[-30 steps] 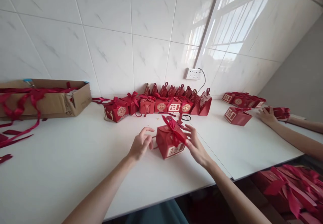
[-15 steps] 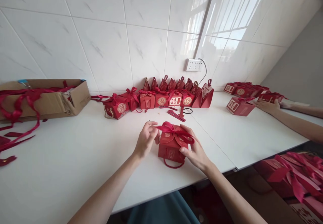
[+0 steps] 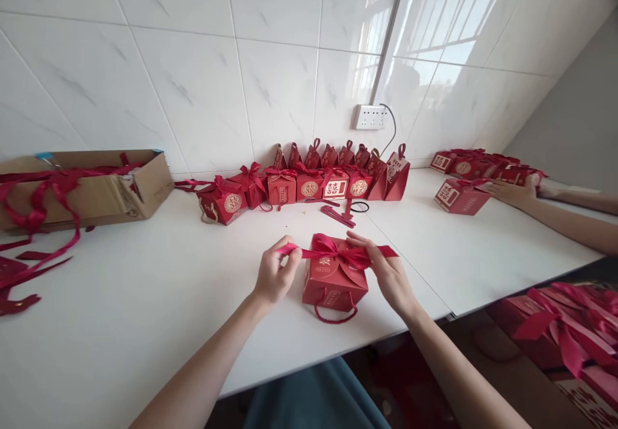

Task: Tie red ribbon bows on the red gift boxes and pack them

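Note:
A red gift box point(image 3: 333, 284) with a rope handle hanging over its front stands near the table's front edge. Across its top runs a red ribbon point(image 3: 355, 257) tied in a bow. My left hand point(image 3: 276, 271) pinches one ribbon tail, drawn out to the left of the box. On the box's right, my right hand point(image 3: 383, 268) has its fingers round the other ribbon tail, whose end sticks out past them.
Behind stands a row of red boxes point(image 3: 309, 187), with red strips point(image 3: 338, 215) and a black ring point(image 3: 360, 207) before it. A cardboard box point(image 3: 87, 197) of ribbons is left. Another person's hands point(image 3: 514, 194) touch boxes at right; more boxes point(image 3: 564, 332) lie below the table's edge.
The left hand has pulled its ribbon tail out to the left. My right hand has moved from the box's side up to the other tail, and the ribbon now stretches nearly straight.

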Demonstrator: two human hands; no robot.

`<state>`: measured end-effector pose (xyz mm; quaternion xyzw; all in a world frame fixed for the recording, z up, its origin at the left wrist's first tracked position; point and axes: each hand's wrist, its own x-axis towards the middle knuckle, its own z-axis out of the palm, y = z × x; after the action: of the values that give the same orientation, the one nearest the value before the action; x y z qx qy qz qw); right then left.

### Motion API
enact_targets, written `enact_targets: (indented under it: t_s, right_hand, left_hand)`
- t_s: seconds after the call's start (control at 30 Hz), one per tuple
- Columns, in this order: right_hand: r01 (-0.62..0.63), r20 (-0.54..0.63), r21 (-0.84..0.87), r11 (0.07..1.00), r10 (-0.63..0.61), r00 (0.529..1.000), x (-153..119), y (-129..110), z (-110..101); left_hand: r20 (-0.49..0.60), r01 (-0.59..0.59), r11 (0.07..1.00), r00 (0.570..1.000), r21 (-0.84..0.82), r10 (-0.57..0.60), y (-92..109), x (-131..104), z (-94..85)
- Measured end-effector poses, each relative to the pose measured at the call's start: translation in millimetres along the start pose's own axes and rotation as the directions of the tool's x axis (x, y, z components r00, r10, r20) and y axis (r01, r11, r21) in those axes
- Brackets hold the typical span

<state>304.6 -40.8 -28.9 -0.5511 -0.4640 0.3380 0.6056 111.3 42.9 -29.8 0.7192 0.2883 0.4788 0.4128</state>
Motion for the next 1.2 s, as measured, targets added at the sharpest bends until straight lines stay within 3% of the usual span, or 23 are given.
enact_targets:
  t_s: [0.1, 0.13, 0.2, 0.27, 0.33, 0.43, 0.53, 0.63, 0.7, 0.73, 0.77, 0.8, 0.87, 0.9, 0.93, 1.0, 1.03, 1.1, 1.2]
  right_hand:
    - [-0.028, -0.163, 0.199, 0.98, 0.061, 0.985, 3, 7, -22]
    - [-0.018, -0.249, 0.263, 0.965, 0.086, 0.965, 4, 9, -32]
    - [0.023, -0.418, 0.361, 0.932, 0.139, 0.898, 6, 12, -52]
    - [0.051, -0.525, 0.38, 0.924, 0.17, 0.834, 6, 12, -69]
    - [0.036, -0.554, 0.343, 0.939, 0.171, 0.815, 6, 9, -81]
    - [0.023, -0.52, 0.302, 0.953, 0.144, 0.842, 3, 1, -89]
    - [0.047, -0.501, 0.265, 0.963, 0.096, 0.86, -1, -11, -91]
    - [0.072, -0.516, 0.272, 0.96, 0.082, 0.853, -3, -20, -97]
    - [0.124, -0.549, 0.359, 0.925, 0.102, 0.829, -3, -21, -104]
    - [0.162, -0.58, 0.398, 0.903, 0.11, 0.807, -3, -20, -108]
    - [0.207, -0.624, 0.406, 0.89, 0.104, 0.774, -3, -18, -110]
    - [0.252, -0.674, 0.37, 0.894, 0.071, 0.735, -3, -16, -110]
    - [0.299, -0.73, 0.159, 0.941, -0.092, 0.677, -3, -13, -103]
    - [0.297, -0.688, 0.01, 0.955, -0.209, 0.695, -3, -13, -95]
    - [0.281, -0.576, -0.142, 0.949, -0.31, 0.757, -3, -14, -85]
    - [0.289, -0.211, -0.398, 0.871, -0.393, 0.895, -4, -19, -60]
    - [0.33, -0.034, -0.484, 0.811, -0.394, 0.919, -5, -22, -48]
    - [0.407, 0.19, -0.585, 0.702, -0.368, 0.91, -5, -28, -27]
    - [0.45, 0.318, -0.636, 0.627, -0.319, 0.893, -4, -32, -11]
  left_hand:
    - [-0.241, -0.08, 0.993, 0.969, -0.089, 0.056, -5, 10, -17.9]
    - [-0.361, -0.111, 0.986, 0.931, -0.127, 0.058, -5, 15, -25.6]
    - [-0.59, -0.169, 0.969, 0.807, -0.182, 0.03, -5, 24, -40.2]
    - [-0.712, -0.199, 0.959, 0.702, -0.202, -0.004, -5, 30, -49.6]
    - [-0.732, -0.195, 0.96, 0.681, -0.203, -0.017, -6, 32, -51.6]
    - [-0.717, -0.174, 0.962, 0.696, -0.211, -0.031, -10, 34, -48.7]
    - [-0.74, -0.17, 0.964, 0.672, -0.205, -0.039, -14, 35, -54.5]
    - [-0.817, -0.242, 0.964, 0.574, -0.109, 0.052, -15, 39, -68.8]
    - [-0.856, -0.324, 0.944, 0.469, 0.061, 0.217, -14, 40, -73.7]
    - [-0.839, -0.346, 0.926, 0.451, 0.151, 0.305, -12, 40, -72.3]
    - [-0.785, -0.357, 0.906, 0.483, 0.229, 0.389, -11, 38, -68.0]
    - [-0.687, -0.36, 0.887, 0.568, 0.288, 0.453, -9, 35, -60.7]
    - [-0.357, -0.376, 0.855, 0.791, 0.358, 0.497, -5, 27, -39.4]
    - [-0.159, -0.39, 0.844, 0.868, 0.368, 0.47, -3, 22, -27.0]
    - [0.005, -0.397, 0.842, 0.905, 0.366, 0.425, -1, 17, -14.9]
    - [0.207, -0.396, 0.84, 0.917, 0.371, 0.341, 4, 9, 5.1]
    - [0.248, -0.391, 0.836, 0.916, 0.385, 0.315, 6, 6, 11.7]
    - [0.261, -0.38, 0.816, 0.921, 0.436, 0.29, 12, 3, 17.2]
    - [0.239, -0.355, 0.776, 0.934, 0.521, 0.267, 23, 0, 12.5]
